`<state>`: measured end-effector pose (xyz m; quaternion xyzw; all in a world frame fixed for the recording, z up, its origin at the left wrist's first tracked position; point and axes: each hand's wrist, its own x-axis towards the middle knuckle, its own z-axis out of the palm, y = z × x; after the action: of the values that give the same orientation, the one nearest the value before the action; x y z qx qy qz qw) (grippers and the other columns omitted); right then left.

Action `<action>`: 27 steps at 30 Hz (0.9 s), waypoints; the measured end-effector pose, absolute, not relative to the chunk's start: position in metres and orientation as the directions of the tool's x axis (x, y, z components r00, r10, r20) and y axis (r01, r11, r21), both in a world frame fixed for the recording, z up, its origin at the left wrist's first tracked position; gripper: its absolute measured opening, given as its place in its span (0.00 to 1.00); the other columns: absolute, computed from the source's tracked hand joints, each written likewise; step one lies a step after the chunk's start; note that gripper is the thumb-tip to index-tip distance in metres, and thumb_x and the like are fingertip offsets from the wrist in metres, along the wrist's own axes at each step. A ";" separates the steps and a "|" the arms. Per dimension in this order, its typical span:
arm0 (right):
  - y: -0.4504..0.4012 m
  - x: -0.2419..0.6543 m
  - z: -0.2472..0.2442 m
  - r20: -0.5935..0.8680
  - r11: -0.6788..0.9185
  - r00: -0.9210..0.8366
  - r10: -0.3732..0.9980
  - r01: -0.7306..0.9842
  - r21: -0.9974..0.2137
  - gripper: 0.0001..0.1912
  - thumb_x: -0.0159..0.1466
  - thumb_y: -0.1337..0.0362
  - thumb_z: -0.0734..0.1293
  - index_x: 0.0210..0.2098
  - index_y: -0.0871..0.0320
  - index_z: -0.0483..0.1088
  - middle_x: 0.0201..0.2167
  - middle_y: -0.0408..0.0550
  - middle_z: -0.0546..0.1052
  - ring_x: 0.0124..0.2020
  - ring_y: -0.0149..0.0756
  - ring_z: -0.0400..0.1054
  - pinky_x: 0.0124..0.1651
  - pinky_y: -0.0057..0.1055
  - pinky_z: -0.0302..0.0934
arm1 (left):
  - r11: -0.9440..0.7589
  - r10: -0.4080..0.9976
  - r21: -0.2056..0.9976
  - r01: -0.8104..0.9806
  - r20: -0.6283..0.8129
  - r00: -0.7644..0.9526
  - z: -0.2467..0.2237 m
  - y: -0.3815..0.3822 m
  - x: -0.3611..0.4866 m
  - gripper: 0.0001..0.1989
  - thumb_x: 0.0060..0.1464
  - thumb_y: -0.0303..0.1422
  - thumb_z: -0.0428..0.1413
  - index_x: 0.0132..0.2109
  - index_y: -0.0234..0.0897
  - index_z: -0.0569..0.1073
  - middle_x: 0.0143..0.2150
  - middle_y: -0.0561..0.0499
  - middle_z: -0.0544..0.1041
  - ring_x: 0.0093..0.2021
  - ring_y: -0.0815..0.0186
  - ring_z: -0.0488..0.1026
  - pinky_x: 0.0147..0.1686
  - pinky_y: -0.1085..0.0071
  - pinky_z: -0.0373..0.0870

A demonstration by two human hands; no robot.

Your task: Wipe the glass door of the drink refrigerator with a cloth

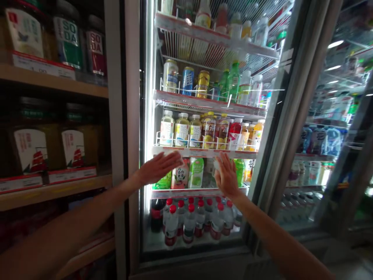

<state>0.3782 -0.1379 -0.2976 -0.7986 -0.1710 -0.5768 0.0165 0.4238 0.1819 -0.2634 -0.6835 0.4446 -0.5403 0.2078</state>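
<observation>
My left hand (159,168) is stretched out flat in front of the lit drinks cooler, level with the shelf rail (201,151). Its fingertips overlap the view of a pink-labelled bottle (180,175), and nothing is in it. To the right, my right hand (225,177) is raised with its fingers extended, before the same shelf, beside a green bottle (239,171). It holds nothing that I can see. A green-labelled bottle (196,173) stands between the two hands. Whether either hand touches the glass or a bottle cannot be told.
Red-capped bottles (189,223) fill the cooler's bottom. Tea bottles (182,130) and cans (188,81) stand higher up. A wooden shelf (58,192) with large jars is on the left. The metal door frame (287,116) rises at the right, with another cooler beyond.
</observation>
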 end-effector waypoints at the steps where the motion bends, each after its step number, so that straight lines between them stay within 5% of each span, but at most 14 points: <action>1: -0.136 0.379 -0.295 0.931 -0.943 0.273 0.241 0.293 0.158 0.35 0.63 0.70 0.55 0.67 0.53 0.40 0.67 0.51 0.52 0.68 0.42 0.42 0.65 0.49 0.43 | -0.606 -0.767 -0.715 -0.349 0.642 0.018 -0.254 0.184 0.425 0.31 0.58 0.26 0.45 0.66 0.44 0.47 0.67 0.50 0.55 0.68 0.66 0.46 0.65 0.61 0.41; 5: -0.127 0.380 -0.290 0.932 -0.940 0.270 0.242 0.302 0.156 0.35 0.63 0.70 0.55 0.67 0.53 0.40 0.67 0.52 0.52 0.68 0.43 0.41 0.65 0.50 0.42 | -0.740 -0.630 -0.601 -0.301 0.776 -0.001 -0.253 0.185 0.423 0.31 0.57 0.26 0.47 0.66 0.40 0.49 0.67 0.45 0.55 0.68 0.62 0.43 0.64 0.60 0.44; 10: -0.125 0.385 -0.292 0.928 -0.941 0.272 0.255 0.291 0.173 0.34 0.62 0.71 0.55 0.66 0.54 0.43 0.65 0.54 0.54 0.67 0.43 0.43 0.64 0.50 0.43 | -0.441 -0.873 -0.809 -0.389 0.487 -0.021 -0.269 0.183 0.419 0.29 0.58 0.26 0.45 0.65 0.43 0.52 0.67 0.51 0.55 0.68 0.66 0.43 0.65 0.63 0.41; 12: -0.130 0.388 -0.291 0.938 -0.953 0.272 0.215 0.266 0.142 0.34 0.62 0.70 0.55 0.66 0.54 0.43 0.66 0.53 0.54 0.67 0.43 0.44 0.64 0.51 0.44 | -0.578 -0.783 -0.723 -0.378 0.623 0.006 -0.250 0.182 0.421 0.30 0.58 0.26 0.45 0.66 0.45 0.49 0.67 0.51 0.53 0.68 0.66 0.44 0.65 0.61 0.41; 16: -0.143 0.392 -0.290 0.949 -0.970 0.272 0.157 0.222 0.097 0.34 0.62 0.69 0.56 0.66 0.54 0.43 0.66 0.53 0.53 0.67 0.45 0.43 0.64 0.51 0.44 | -0.859 -0.397 -0.371 -0.354 0.918 0.003 -0.217 0.172 0.426 0.32 0.59 0.28 0.46 0.67 0.43 0.44 0.69 0.47 0.46 0.69 0.61 0.41 0.65 0.58 0.42; 21: -0.157 0.390 -0.295 0.943 -0.968 0.274 0.187 0.213 0.130 0.32 0.63 0.69 0.55 0.66 0.55 0.45 0.66 0.54 0.54 0.67 0.43 0.44 0.64 0.50 0.43 | -0.569 -0.771 -0.732 -0.375 0.633 -0.067 -0.223 0.160 0.426 0.33 0.58 0.24 0.45 0.67 0.43 0.44 0.67 0.49 0.53 0.68 0.65 0.43 0.65 0.62 0.44; 23: -0.163 0.388 -0.296 0.945 -0.972 0.275 0.175 0.201 0.122 0.32 0.63 0.69 0.55 0.66 0.55 0.46 0.66 0.54 0.53 0.67 0.44 0.43 0.64 0.50 0.43 | -0.667 -0.686 -0.648 -0.368 0.727 -0.037 -0.214 0.156 0.428 0.32 0.58 0.25 0.45 0.67 0.44 0.45 0.68 0.49 0.53 0.68 0.63 0.44 0.65 0.60 0.45; 26: -0.172 0.385 -0.297 0.948 -0.977 0.278 0.158 0.184 0.108 0.32 0.63 0.69 0.55 0.66 0.55 0.46 0.66 0.54 0.53 0.68 0.45 0.42 0.64 0.51 0.43 | -0.863 -0.382 -0.361 -0.353 0.924 -0.011 -0.202 0.148 0.430 0.32 0.59 0.28 0.46 0.67 0.43 0.45 0.69 0.45 0.46 0.69 0.57 0.41 0.64 0.54 0.47; 27: -0.175 0.384 -0.297 0.948 -0.977 0.275 0.159 0.185 0.110 0.32 0.62 0.69 0.55 0.66 0.55 0.46 0.66 0.53 0.53 0.68 0.45 0.42 0.64 0.51 0.43 | -0.862 -0.378 -0.359 -0.357 0.926 -0.020 -0.203 0.143 0.430 0.32 0.59 0.28 0.46 0.67 0.42 0.44 0.69 0.45 0.44 0.69 0.57 0.40 0.64 0.54 0.47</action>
<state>0.3841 -0.1745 -0.2969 -0.7985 -0.1076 -0.5922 0.0108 0.4297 0.1432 -0.2030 -0.6999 0.2623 -0.6643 0.0078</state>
